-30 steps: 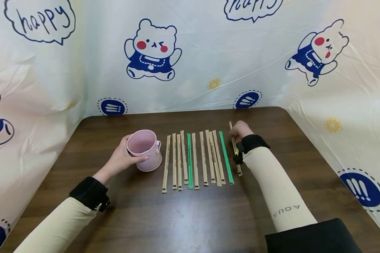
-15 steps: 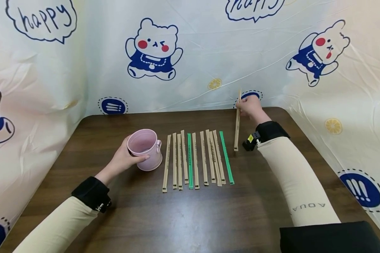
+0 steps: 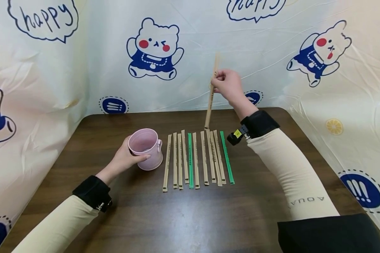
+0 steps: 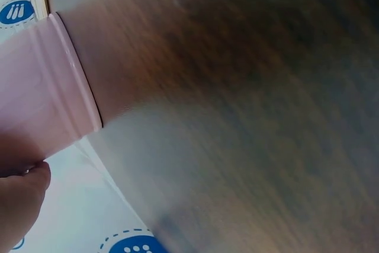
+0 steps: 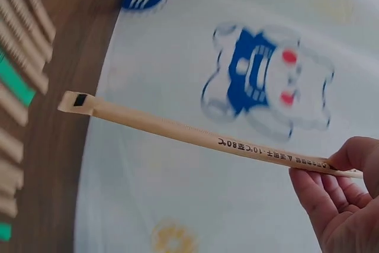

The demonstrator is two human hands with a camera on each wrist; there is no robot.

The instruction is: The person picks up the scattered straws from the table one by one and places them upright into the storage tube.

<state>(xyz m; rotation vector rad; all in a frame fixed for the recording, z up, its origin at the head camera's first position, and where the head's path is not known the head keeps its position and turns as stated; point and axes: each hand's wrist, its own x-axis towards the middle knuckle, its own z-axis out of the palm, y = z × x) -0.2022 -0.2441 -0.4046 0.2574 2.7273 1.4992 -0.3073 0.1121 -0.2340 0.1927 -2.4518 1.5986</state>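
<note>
My right hand point(image 3: 229, 84) pinches a tan paper-wrapped straw point(image 5: 160, 128) near its upper end, raised above the back of the table. The straw hangs nearly upright with its lower end over the far ends of the row; dark print shows on its wrapper. My left hand point(image 3: 122, 159) grips a pink bucket-shaped cup point(image 3: 152, 158) standing upright on the table, thumb across its front and the other fingers hidden behind. Right of the cup lies a row of several tan wrapped straws point(image 3: 195, 161), with one green wrapped straw point(image 3: 190, 161) among them and another green straw point(image 3: 227, 158) at the right end.
The brown wooden table point(image 3: 152, 218) ends at a pale curtain point(image 3: 196, 45) printed with bears, which surrounds it at the back and both sides. A black camera point(image 3: 235, 136) sits on the right wrist strap.
My right hand has picked up the tan straw from the right of the row, lifted it and carried it left. My left hand stays on the cup.
</note>
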